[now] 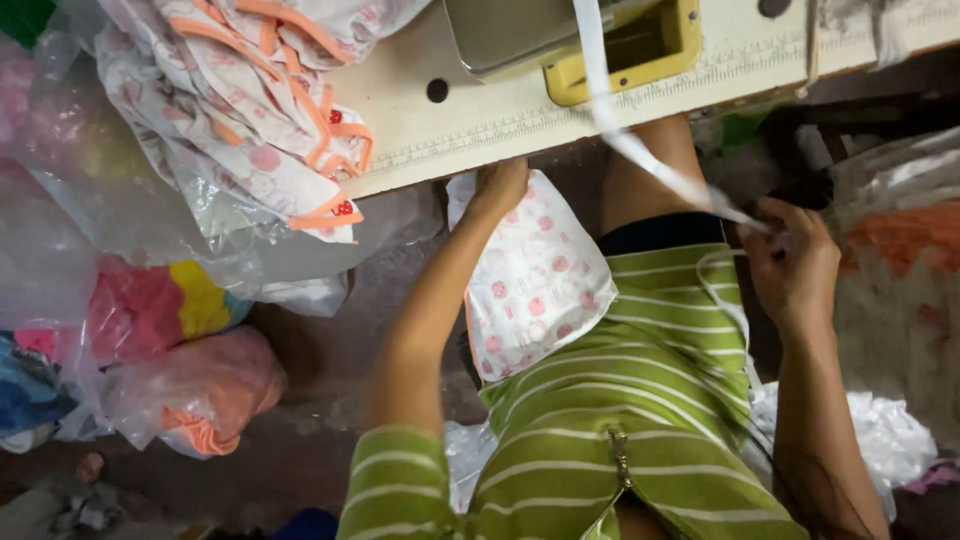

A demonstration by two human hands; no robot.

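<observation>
The left hand (500, 185) is closed on the upper edge of a white fabric piece with pink dots (535, 280), gripping it just below the near edge of the sewing table (470, 125). The fabric piece hangs down over the lap, against the green striped garment (620, 400). The right hand (795, 265) is curled shut around a white tape strip (640, 150), to the right of the lap. The strip runs from this hand up and left across the table edge, passing the yellow frame (625, 55). A pile of printed fabric with orange trim (250, 110) lies on the left part of the table. Clear plastic bags of coloured cloth (150, 330) lie on the floor at left.
</observation>
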